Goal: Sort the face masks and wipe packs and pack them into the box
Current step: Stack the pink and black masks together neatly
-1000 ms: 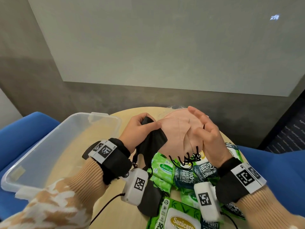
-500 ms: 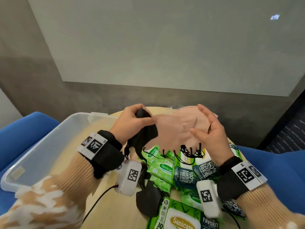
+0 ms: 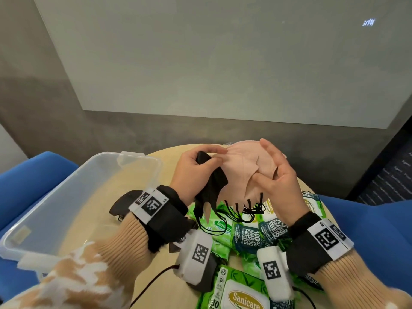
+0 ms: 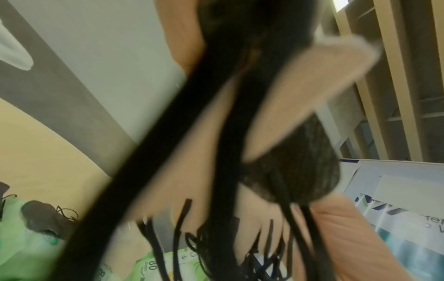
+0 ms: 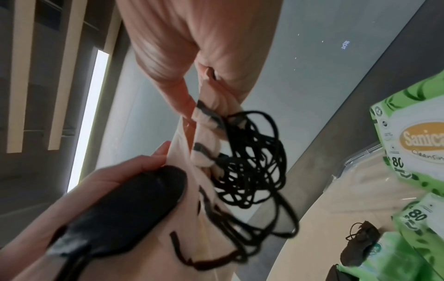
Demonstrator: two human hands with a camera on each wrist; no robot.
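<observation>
Fabric: soft, floppy stuff, both the pink masks (image 3: pixel 243 172) and the black mask (image 3: pixel 211 181), so I'd guess they weigh next to nothing and fold wherever you pinch.
Left hand (image 3: pixel 191 172): fingers curled round the black mask, thumb and fingertip also nipping the pink stack's edge.
Right hand (image 3: pixel 276 175): cups the pink stack, thumb pressed on its front.
Where: all held up over the bench (image 3: pixel 98 210), beside the clear box (image 3: pixel 153 172), which looks empty.
Ear loops (image 5: pixel 250 163): tangled black bunch dangling below, likely to snag.
Best hold: flat across the mask bodies, not by the loops.
Wipe packs (image 3: pixel 244 233): lying on the bench, slick wrap, squashy but heavier, grab by the sides.
</observation>
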